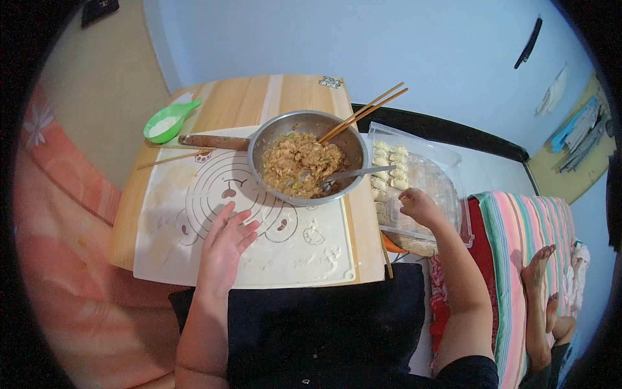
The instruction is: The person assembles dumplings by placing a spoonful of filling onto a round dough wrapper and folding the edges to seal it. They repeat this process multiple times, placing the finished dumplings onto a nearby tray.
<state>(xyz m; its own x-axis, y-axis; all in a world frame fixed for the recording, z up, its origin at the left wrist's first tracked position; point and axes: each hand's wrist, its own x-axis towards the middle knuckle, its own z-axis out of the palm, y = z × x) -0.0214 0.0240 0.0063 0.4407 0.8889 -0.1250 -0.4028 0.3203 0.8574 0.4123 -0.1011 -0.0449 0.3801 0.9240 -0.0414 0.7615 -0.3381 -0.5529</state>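
Note:
My left hand (227,241) hovers over the white printed dough mat (162,227), fingers spread and holding nothing. At the right, my right hand (420,207) is over a clear plastic box (453,188), beside the dumplings (391,165) lined up in it. Its fingers are curled together, and I cannot make out whether anything is between them. Behind and between my hands a metal pan (304,117) holds minced filling (298,162). A metal spoon (353,173) and a pair of chopsticks (372,112) lean in the filling.
A green scoop (170,122) of white flour stands at the table's far left. Between it and the mat's printed circles lies a thin wooden stick (170,159). The pan's wooden handle (214,141) points left. Another person's bare feet (539,266) rest on a striped cloth (518,227) at right.

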